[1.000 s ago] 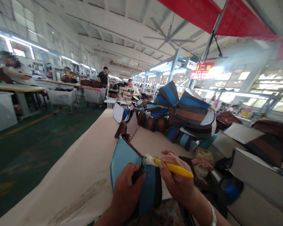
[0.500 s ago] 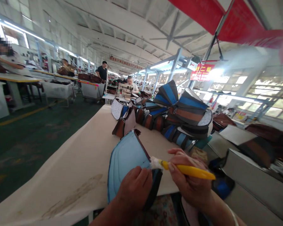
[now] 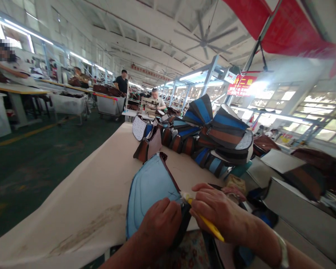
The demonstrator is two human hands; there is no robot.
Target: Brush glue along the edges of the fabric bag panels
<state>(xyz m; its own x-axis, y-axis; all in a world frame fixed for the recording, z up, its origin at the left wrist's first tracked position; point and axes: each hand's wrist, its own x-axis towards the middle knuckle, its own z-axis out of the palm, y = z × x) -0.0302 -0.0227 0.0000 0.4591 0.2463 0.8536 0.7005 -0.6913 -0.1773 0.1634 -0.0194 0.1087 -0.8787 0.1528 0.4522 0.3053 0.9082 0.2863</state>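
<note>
1. We're looking down a vast factory hall, with a big ceiling fan turning up top and a red banner across the upper right; the green floor runs along the left.
2. Right in front of us is a long cream work table, stretching from the bottom of the frame toward the centre; a stack of blue-and-brown striped bags sits along its far right side.
3. Lower right, pale bins hold more brown bags; up the aisle, a co-worker sits at a sewing machine, another person in black stands upper centre, and a third worker sits at the upper left.
4. On the near table edge, we have a blue padded bag panel with dark binding, tilted up off the table and just left of centre.
5. Our left hand is closed on the panel's lower dark edge; our right hand is curled tight around a yellow-handled tool, its white-tufted tip touching that edge, right beside the left hand.
6. A pale bangle circles the right wrist!
</note>
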